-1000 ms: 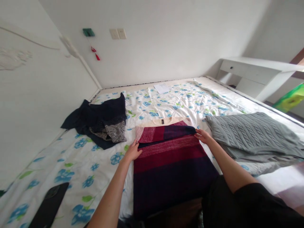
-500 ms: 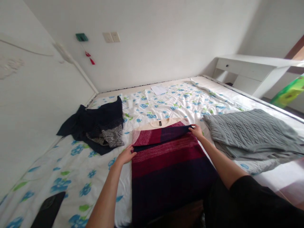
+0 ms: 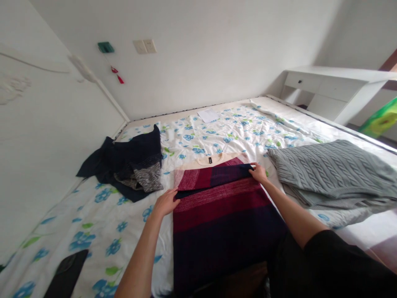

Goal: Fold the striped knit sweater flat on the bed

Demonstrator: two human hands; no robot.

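Where bed [image 3: 93, 215] meets wall [image 3: 201, 49]; floral sheet [image 3: 223, 132].

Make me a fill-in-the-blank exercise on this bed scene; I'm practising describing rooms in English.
1. Both hands, the left hand and the right hand, rest on a striped red and ____ sweater.
2. To the right of it lies a folded ____ knitted sweater.
3. The bedsheet is printed with blue ____.
4. A sheet of paper lies near the ____ edge of the bed.

Missing words: navy; grey; flowers; far
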